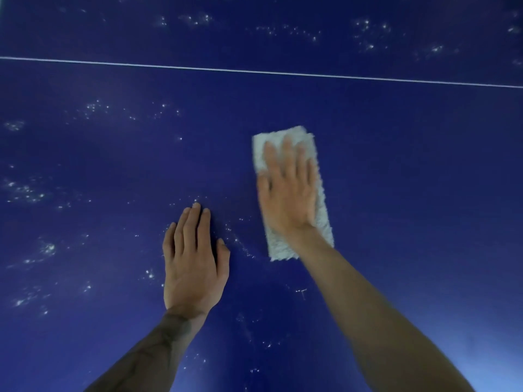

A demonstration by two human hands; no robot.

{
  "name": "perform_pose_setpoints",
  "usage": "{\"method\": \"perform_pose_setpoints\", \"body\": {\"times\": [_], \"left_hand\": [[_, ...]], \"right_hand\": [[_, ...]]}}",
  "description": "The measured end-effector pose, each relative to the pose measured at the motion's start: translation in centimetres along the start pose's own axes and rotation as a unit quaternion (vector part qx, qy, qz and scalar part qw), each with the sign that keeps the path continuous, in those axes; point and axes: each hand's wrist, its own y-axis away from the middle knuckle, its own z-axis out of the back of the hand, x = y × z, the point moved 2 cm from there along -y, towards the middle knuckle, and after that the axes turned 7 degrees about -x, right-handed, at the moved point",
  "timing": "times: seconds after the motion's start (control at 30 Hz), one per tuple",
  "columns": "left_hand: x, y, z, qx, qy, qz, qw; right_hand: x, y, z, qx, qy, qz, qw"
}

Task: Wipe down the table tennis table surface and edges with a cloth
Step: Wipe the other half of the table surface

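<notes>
The dark blue table tennis table [410,171] fills the whole head view. A folded white fluffy cloth [324,224] lies flat on it, right of centre. My right hand [288,190] presses down on the cloth with straight, spread fingers and covers most of it. My left hand [194,261] rests flat on the bare table surface to the left of the cloth, fingers straight and together.
A thin white line [254,71] crosses the table from left to right beyond both hands. Patches of small white specks [27,192] dot the surface on the left, along the top and near my left hand.
</notes>
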Motion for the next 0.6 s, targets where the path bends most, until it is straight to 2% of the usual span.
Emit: {"method": "perform_pose_setpoints", "body": {"times": [0.1,0.17,0.23,0.33,0.47,0.53,0.6], "left_hand": [[0.0,0.0,-0.1,0.006,-0.002,0.001,1.000],[0.1,-0.1,0.0,0.005,0.004,0.003,1.000],[0.0,-0.1,0.0,0.001,0.006,0.003,1.000],[0.0,0.0,0.1,-0.002,0.009,0.003,1.000],[0.0,0.1,0.2,0.001,0.015,0.001,1.000],[0.0,0.2,0.3,-0.002,0.014,-0.007,1.000],[0.1,0.4,0.2,-0.006,0.012,-0.019,1.000]], "right_hand": [[2.8,5.6,-1.2,0.036,-0.007,0.169,0.985],[1.1,7.5,-1.1,0.042,-0.005,0.223,0.974],[-2.2,7.3,-0.5,0.034,0.012,0.185,0.982],[-6.6,5.0,0.7,0.018,0.033,0.057,0.998],[-4.6,2.8,0.9,-0.010,0.017,-0.056,0.998],[-1.4,3.8,0.1,-0.005,0.003,-0.038,0.999],[1.3,6.1,-0.8,0.008,0.005,0.043,0.999]]}}
